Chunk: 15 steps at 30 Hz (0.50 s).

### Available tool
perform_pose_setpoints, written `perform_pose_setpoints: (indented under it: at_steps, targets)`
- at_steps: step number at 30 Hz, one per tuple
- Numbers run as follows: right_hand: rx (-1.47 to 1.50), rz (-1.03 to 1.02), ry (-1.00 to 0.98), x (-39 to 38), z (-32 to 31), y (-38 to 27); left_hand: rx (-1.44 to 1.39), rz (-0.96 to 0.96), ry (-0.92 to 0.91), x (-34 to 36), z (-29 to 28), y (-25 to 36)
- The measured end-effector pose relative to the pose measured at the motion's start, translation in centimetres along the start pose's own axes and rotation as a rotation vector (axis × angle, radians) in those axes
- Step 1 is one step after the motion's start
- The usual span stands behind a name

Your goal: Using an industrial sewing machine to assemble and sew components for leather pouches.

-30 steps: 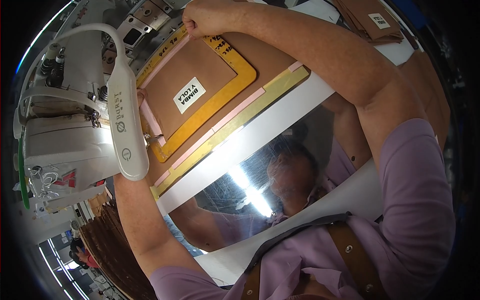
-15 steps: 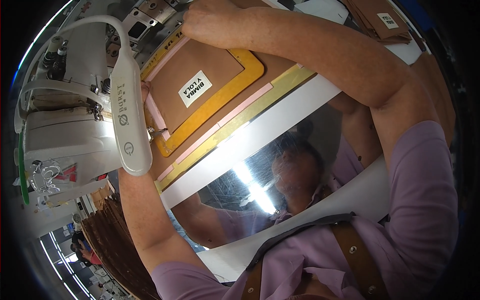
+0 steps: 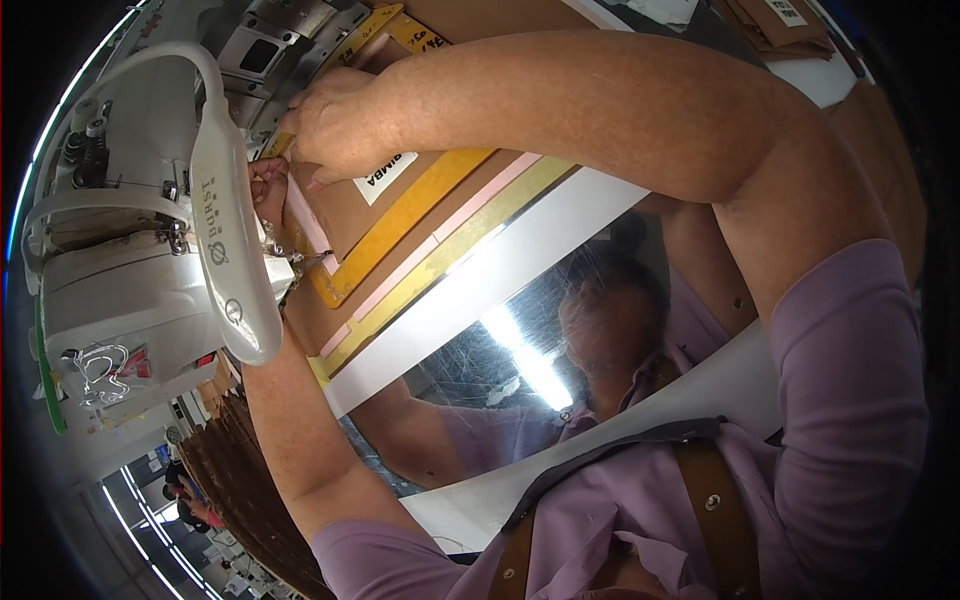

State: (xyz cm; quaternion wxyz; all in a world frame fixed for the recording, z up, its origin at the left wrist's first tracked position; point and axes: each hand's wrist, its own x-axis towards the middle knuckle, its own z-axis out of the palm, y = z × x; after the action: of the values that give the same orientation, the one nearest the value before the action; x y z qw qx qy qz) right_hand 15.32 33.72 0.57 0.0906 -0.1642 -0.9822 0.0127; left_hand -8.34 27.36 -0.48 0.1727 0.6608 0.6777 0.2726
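Observation:
A brown leather-like panel (image 3: 385, 222) lies under a yellow frame-shaped template (image 3: 420, 212) beside a white sewing machine (image 3: 130, 290). My right hand (image 3: 340, 120) rests over the panel's far left part, thumb apart from the fingers, partly covering a white label (image 3: 384, 182). Close by, my left hand (image 3: 268, 185) has its fingers curled together at the edge of a pink strip (image 3: 312, 222); whatever they pinch is hidden. The machine's lamp (image 3: 232, 230) hides part of my left wrist. A small metal tip of the machine (image 3: 322, 258) meets the panel near the template's corner.
A shiny, scratched plate (image 3: 480, 400) and a white strip (image 3: 450, 290) lie between the panel and my body. Brown stacked pieces (image 3: 775, 30) sit at the far right. Dark brown sheets (image 3: 235, 490) hang at the lower left, with a person in the distance.
My right hand has come from the template's far edge toward me and left, onto the panel near my left hand. More of my left fingers shows beside the lamp. The view has shifted slightly.

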Motion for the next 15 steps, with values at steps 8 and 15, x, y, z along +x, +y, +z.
perform_pose_setpoints:
  at_steps: [8, 15]
  targets:
    - [-0.034, -0.015, 0.04, -0.5, 0.4, 0.2, -0.016, -0.017, 0.022, -0.7, -0.5, -0.5]
    - [-0.087, -0.024, 0.045, -0.4, 0.4, 0.3, -0.024, -0.031, 0.038, -1.5, -1.0, -0.8]
